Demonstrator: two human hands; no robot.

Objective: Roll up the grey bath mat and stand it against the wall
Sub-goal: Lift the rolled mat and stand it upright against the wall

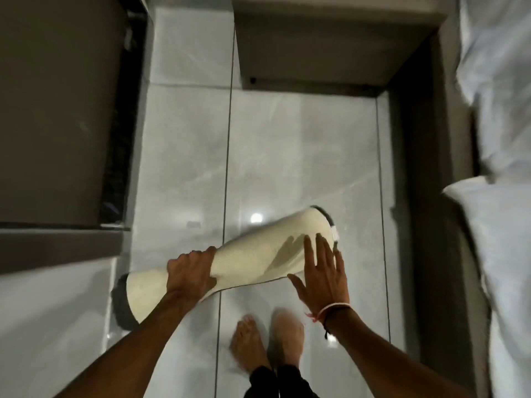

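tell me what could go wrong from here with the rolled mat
The left hand alone clamps the rolled mat at its middle; the right hand lies flat and open against it, so the flared ends could unroll. Bare feet stand on a glossy tiled floor, so a slip seems possible.

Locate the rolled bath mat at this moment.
In the head view the rolled bath mat is held above the tiled floor, lower centre, gripped by the left hand, with the right hand open against it.
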